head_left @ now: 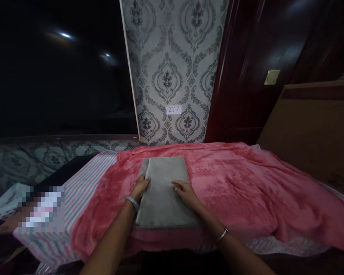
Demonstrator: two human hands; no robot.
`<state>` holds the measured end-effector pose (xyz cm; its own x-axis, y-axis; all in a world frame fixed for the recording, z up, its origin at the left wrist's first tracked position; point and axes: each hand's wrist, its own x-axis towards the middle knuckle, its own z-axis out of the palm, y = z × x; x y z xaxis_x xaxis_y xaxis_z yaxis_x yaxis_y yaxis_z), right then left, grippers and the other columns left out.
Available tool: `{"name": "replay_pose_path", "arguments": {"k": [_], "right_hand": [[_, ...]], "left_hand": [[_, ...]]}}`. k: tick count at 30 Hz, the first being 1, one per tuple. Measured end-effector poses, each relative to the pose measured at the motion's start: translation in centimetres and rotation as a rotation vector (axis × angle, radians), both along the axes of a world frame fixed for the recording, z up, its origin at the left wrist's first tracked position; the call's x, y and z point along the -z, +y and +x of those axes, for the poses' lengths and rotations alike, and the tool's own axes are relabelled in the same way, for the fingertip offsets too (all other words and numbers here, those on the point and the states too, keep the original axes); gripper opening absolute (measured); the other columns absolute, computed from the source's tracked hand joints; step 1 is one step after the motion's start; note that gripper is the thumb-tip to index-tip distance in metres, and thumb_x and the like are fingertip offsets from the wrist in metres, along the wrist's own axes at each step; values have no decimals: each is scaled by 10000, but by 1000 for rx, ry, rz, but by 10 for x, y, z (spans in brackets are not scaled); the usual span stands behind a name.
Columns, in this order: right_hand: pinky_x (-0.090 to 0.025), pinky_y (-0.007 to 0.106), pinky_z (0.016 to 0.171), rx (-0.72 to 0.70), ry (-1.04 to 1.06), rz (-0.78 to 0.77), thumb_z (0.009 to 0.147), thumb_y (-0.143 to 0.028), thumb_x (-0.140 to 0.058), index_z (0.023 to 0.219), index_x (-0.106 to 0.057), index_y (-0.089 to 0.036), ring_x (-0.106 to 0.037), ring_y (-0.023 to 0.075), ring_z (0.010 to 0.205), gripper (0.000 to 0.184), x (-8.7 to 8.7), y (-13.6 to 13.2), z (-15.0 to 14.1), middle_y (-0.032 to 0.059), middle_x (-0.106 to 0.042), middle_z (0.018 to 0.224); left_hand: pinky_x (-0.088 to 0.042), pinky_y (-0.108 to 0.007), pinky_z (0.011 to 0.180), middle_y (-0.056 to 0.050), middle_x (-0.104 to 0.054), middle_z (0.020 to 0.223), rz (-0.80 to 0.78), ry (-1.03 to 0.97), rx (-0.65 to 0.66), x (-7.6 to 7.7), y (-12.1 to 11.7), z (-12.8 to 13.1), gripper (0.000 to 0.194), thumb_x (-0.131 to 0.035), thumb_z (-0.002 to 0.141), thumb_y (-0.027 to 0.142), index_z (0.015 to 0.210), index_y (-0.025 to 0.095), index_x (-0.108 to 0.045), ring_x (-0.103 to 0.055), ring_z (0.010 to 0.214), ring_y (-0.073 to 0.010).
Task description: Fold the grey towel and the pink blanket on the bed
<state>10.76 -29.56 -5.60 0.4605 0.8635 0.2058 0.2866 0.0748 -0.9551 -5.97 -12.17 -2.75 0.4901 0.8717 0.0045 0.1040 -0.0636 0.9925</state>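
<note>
A folded grey cloth (164,206) lies flat on a pink plush blanket (223,191), with a layered fold along its left side. My left hand (140,186) grips that left edge, its thumb on top and its other fingers partly hidden at the fold. Over the right part of the cloth is my right hand (185,193), palm down, its fingers loosely bent and apart, holding nothing. Whether its fingertips touch the cloth is hard to tell.
Beneath the blanket is a striped sheet (87,177). Patterned wallpaper with a "277" label (173,110) rises behind. A large dark screen (60,76) stands at left, a brown cardboard-like panel (312,137) at right. A blurred patch (43,209) covers something at lower left.
</note>
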Motion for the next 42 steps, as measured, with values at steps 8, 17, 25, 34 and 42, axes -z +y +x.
{"name": "replay_pose_path", "arguments": {"k": [8, 17, 25, 34, 42], "right_hand": [[-351, 447, 1151, -88, -674, -124, 914, -271, -504, 1408, -586, -197, -494, 248, 1348, 506, -9, -24, -15, 114, -565, 1453], [-109, 559, 1220, -150, -965, -422, 1035, -418, -357, 1564, -365, -305, -182, 274, 1531, 541, -15, -43, -39, 36, -240, 1660], [-103, 562, 1219, -153, -975, -428, 1039, -431, -340, 1571, -348, -312, -171, 274, 1534, 546, -14, -44, -40, 34, -239, 1659], [-297, 379, 1184, -67, -883, -309, 985, -295, -381, 1464, -522, -130, -457, 220, 1386, 526, -23, -5, -5, 120, -509, 1509], [-122, 445, 1239, 243, -879, -489, 1003, -423, -363, 1592, -241, -52, -155, 273, 1540, 707, -52, 84, 28, 166, -191, 1660]], "left_hand": [[-524, -410, 973, -110, -745, 1117, 219, 157, -14, 6, -11, -17, 491, -722, 660, 212, 1143, 153, -659, -682, 1062, -290], [-468, -367, 1061, -135, -666, 1324, 357, 350, -48, 3, -27, -15, 495, -534, 818, 94, 1311, 109, -575, -632, 1201, -238], [-486, -402, 1039, -163, -667, 1287, 581, 517, -117, -9, -44, -19, 574, -492, 830, 73, 1403, 95, -505, -632, 1187, -263], [-267, -579, 1195, -138, -315, 1637, 968, 936, 217, 2, -80, -20, 571, -453, 982, 390, 1529, 228, -418, -230, 1527, -349], [-266, -583, 1200, -147, -280, 1645, 954, 963, 193, 7, -80, -22, 575, -439, 990, 401, 1539, 234, -404, -209, 1533, -338]]}}
